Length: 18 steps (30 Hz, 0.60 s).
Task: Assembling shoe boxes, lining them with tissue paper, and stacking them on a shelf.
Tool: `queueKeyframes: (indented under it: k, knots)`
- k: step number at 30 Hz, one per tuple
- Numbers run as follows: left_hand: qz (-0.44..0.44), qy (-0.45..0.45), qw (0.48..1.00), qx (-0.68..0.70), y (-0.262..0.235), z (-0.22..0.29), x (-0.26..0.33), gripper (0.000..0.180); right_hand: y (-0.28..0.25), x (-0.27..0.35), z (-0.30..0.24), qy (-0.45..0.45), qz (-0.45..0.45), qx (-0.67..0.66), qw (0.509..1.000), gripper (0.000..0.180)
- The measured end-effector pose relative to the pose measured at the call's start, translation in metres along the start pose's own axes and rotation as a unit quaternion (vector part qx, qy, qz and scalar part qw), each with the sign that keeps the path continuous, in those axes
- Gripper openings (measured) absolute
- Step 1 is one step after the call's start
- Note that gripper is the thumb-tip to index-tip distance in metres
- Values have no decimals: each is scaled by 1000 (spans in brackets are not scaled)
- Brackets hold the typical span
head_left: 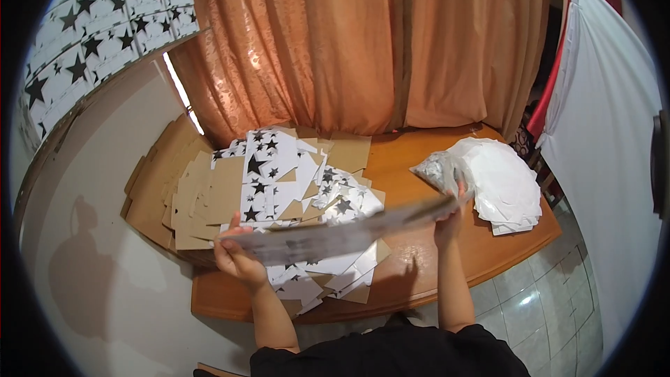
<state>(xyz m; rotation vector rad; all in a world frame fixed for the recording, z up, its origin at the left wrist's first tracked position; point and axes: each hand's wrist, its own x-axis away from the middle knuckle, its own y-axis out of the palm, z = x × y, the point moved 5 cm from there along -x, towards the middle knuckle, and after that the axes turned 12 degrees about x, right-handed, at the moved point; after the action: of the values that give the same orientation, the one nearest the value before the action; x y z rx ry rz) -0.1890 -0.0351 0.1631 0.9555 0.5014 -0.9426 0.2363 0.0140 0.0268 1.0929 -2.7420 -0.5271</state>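
My two hands hold a long flat cardboard sheet [349, 232] edge-on above the wooden table [433, 265]; it is blurred, with a white star-patterned face. My left hand [236, 255] grips its left end, thumb on top. My right hand [450, 211] grips the right end, close to a stack of white plastic bags [499, 181]. Under the sheet lies a heap of flat box blanks [293, 188], white with black stars on one side and brown on the other.
Brown cardboard blanks [185, 199] are stacked at the table's left edge against the wall. An orange curtain [349, 42] hangs behind the table. Star-printed boxes [91, 28] sit on a shelf at upper left. A white sheet [607, 132] hangs at the right above a tiled floor [530, 307].
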Motion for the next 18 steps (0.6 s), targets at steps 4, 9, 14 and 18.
queueKeyframes:
  k: [4, 9, 14, 18]
  knots:
    - [-8, -23, 1000, 15, 22, -21, 25, 45, -47, -7, 4, -12, -98, -7, 995, 62]
    - [-10, -79, 996, 35, 53, -34, 54, 44, -91, -20, 7, 25, -53, -29, 998, 38]
    - [-44, -145, 987, 45, 92, -35, 79, 40, -123, -59, -4, 84, -62, -36, 994, 35]
    - [-141, -261, 953, 61, 129, -52, 116, 39, -136, -83, -8, 133, -182, 49, 973, 33]
